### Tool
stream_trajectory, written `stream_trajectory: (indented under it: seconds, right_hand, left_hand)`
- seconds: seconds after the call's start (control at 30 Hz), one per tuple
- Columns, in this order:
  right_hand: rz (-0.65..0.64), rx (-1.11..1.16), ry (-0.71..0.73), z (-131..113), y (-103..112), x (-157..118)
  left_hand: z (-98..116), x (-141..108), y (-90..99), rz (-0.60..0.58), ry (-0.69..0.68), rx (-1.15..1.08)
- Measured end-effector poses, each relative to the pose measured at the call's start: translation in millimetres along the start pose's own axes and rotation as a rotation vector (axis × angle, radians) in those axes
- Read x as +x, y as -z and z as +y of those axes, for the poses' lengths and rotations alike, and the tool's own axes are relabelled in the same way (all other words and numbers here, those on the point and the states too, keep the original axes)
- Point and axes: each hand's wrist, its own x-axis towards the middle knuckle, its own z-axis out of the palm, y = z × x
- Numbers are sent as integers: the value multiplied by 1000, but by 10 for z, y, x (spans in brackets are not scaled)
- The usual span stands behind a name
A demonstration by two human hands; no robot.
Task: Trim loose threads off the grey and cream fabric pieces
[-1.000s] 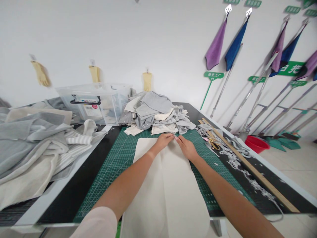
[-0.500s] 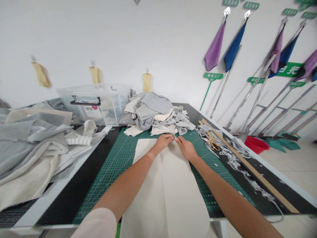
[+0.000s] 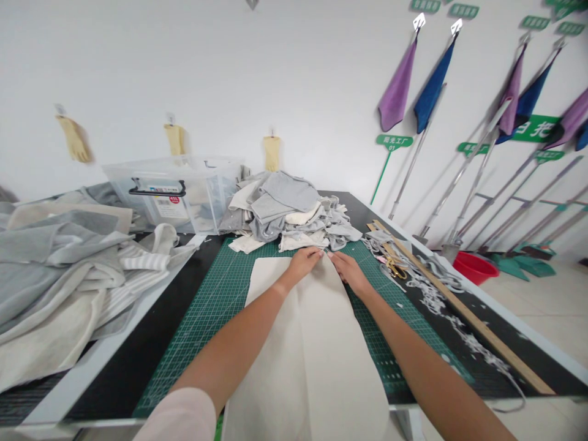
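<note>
A long cream fabric piece (image 3: 340,343) lies over the green cutting mat (image 3: 206,306), and its near end hangs past the table's front edge. A crease runs down its length. At its far edge, my left hand (image 3: 304,262) is closed in a pinch on the fabric. My right hand (image 3: 348,269) is also closed, its fingertips a little right of the left ones at the same edge. Something small and thin shows between the fingertips, too small to name. Just beyond both hands sits a heap of grey and cream cloth pieces (image 3: 289,199).
Grey, cream and striped cloths (image 3: 68,263) pile up at left beside a clear plastic box (image 3: 169,190). On the right lie gold-handled scissors (image 3: 395,267), fabric scraps (image 3: 427,297) and a long wooden strip (image 3: 463,309). A red basin (image 3: 475,268) stands on the floor.
My right hand has shifted slightly right, so the fingertips of the two hands are a little farther apart. The fabric lies almost as before.
</note>
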Motion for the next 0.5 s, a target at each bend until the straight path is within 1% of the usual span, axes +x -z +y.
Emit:
stream_trajectory:
  seconds: [0.13,0.3,0.37,0.4,0.5]
  right_hand:
    - [98,-57,65,94,-3,49]
    - [155,-109,38,202,32,124]
    - [133,-121,18,187,60,128]
    - [102,-122,-2,165,77,120]
    - [-65,-93,-102,58,141,51]
  left_hand:
    - [24,-20,32,-23,31,89]
    - [96,-27,180,-68,117,327]
    - [152,-14,262,-86,163,420]
    - [186,-7,304,-85,189,464]
    - [293,8,439,-30,251,624]
